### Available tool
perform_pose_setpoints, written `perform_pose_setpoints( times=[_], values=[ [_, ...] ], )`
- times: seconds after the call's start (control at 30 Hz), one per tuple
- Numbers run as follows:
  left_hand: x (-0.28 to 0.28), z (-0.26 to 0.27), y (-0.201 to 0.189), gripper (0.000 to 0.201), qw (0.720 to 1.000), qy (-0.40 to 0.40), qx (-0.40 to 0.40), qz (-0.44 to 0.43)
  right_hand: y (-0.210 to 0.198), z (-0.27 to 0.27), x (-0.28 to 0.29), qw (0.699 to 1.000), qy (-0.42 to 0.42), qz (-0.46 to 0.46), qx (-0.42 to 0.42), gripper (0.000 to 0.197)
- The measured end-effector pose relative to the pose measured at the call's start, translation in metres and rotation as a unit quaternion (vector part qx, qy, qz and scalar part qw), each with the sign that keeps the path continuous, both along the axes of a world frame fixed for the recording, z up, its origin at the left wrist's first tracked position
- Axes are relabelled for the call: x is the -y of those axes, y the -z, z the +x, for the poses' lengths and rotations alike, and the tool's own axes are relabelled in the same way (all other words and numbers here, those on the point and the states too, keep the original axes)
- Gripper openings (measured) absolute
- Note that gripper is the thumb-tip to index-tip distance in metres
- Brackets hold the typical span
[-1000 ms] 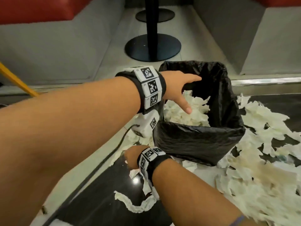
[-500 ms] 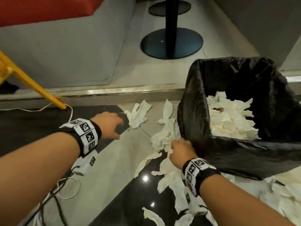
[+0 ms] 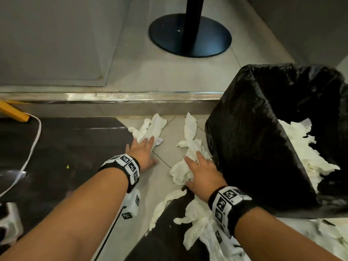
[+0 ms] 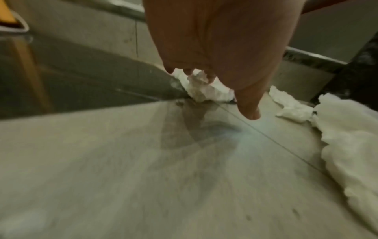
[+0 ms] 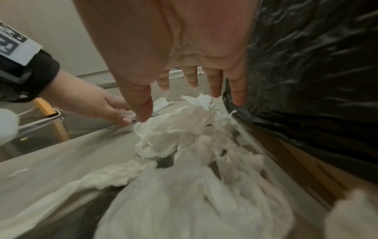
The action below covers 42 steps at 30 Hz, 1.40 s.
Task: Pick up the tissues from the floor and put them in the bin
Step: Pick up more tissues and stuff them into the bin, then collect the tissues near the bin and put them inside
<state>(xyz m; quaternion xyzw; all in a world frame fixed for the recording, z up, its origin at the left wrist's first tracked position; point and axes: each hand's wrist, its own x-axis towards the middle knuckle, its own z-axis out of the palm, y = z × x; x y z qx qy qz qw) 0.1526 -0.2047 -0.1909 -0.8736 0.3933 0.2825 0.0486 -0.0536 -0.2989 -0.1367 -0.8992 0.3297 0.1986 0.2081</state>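
Note:
A bin with a black liner (image 3: 254, 147) stands at the right, with white tissues (image 3: 305, 147) inside it. My left hand (image 3: 148, 151) reaches forward with straight fingers, its fingertips (image 4: 190, 72) touching a crumpled tissue (image 3: 152, 127) near the metal step. My right hand (image 3: 190, 170) lies open, fingers (image 5: 214, 84) spread, on a pile of tissues (image 3: 178, 174) beside the bin's left wall (image 5: 306, 64). That pile (image 5: 180, 132) sits just under the palm in the right wrist view. More tissues (image 3: 195, 223) trail across the floor toward me.
A metal-edged step (image 3: 131, 97) runs across just beyond the tissues. A black table base and pole (image 3: 190, 34) stand on the raised floor. At the left are a yellow leg (image 3: 13, 113) and a white cable (image 3: 35, 136). More tissues (image 3: 329, 232) lie right of the bin.
My left hand left the bin opening and came down forward onto the tissue by the step. My right hand slid forward and spread flat on the pile. The view swung left.

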Motion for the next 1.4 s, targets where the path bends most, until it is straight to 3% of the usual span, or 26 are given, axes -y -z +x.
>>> perform_pose_setpoints(
  times=[0.13,0.3,0.4,0.47,0.53,0.63,0.77,0.83,0.93,1.0,1.1,1.17,1.27,1.4],
  values=[
    [-0.020,-0.026,0.009,0.042,0.996,0.029,0.044,-0.066,0.019,0.023,0.015,0.999,0.006,0.003,-0.044,0.079],
    [-0.049,-0.054,0.006,0.019,0.978,0.074,-0.043,-0.192,0.040,0.021,0.018,0.998,-0.010,0.020,-0.058,0.068],
    [-0.068,-0.078,0.001,0.033,0.966,0.108,-0.090,-0.218,0.037,0.019,0.014,0.999,0.030,0.014,-0.025,0.066],
    [-0.081,-0.091,0.003,0.065,0.963,0.191,-0.116,-0.149,0.030,0.021,0.014,0.998,0.064,0.018,0.017,0.053],
    [-0.089,-0.096,0.012,0.075,0.952,0.277,-0.099,-0.089,0.017,0.023,0.017,0.995,0.080,0.013,0.056,0.031],
    [-0.087,-0.100,0.018,0.058,0.941,0.322,-0.063,-0.084,-0.005,0.022,0.021,0.995,0.057,-0.010,0.081,0.022],
    [-0.078,-0.110,0.007,0.037,0.951,0.290,-0.110,-0.017,-0.027,0.022,0.019,0.995,-0.018,-0.063,0.074,0.025],
    [-0.078,-0.118,0.003,0.028,0.955,0.265,-0.127,-0.034,-0.033,0.019,0.021,0.993,-0.021,-0.061,0.094,0.021],
    [-0.083,-0.122,-0.003,0.031,0.955,0.253,-0.123,-0.098,-0.038,0.009,0.026,0.992,0.002,-0.048,0.115,0.022],
    [-0.080,-0.123,-0.007,0.030,0.931,0.323,-0.084,-0.150,-0.040,0.000,0.029,0.989,0.021,-0.042,0.139,0.023],
    [-0.070,-0.133,-0.014,0.012,0.866,0.454,-0.002,-0.209,-0.046,-0.012,0.030,0.979,0.060,-0.046,0.187,0.017],
    [-0.064,-0.148,-0.012,0.015,0.825,0.522,0.022,-0.213,-0.056,-0.020,0.029,0.964,0.096,-0.025,0.247,0.009],
    [-0.056,-0.174,-0.009,0.038,0.816,0.569,0.041,-0.093,-0.072,-0.030,0.023,0.950,0.073,-0.022,0.301,0.011],
    [-0.052,-0.190,-0.007,0.042,0.824,0.565,-0.025,-0.034,-0.089,-0.043,0.012,0.907,0.107,0.081,0.400,0.026]
  ],
)
